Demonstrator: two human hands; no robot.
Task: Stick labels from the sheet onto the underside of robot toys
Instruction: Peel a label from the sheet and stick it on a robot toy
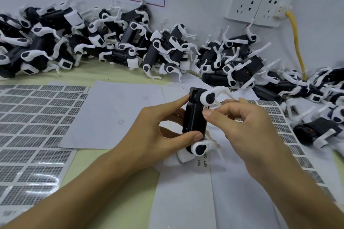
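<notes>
Black-and-white plastic robot toy (195, 117), gripped by left hand (158, 128), gets a label from pinching right hand (240, 126); piled toys (130, 42) along the table's far edge seemingly remain.

We see two bare forearms entering from bottom edge, no sleeves in view. Left hand (149, 128) and right hand (247, 128) both ungloved. We note no rings, watch or bands on wrists or fingers. Fingernails short, trimmed, unpainted; left thumbnail (198, 137) and right thumbnail (207, 113) plainly visible.
</notes>
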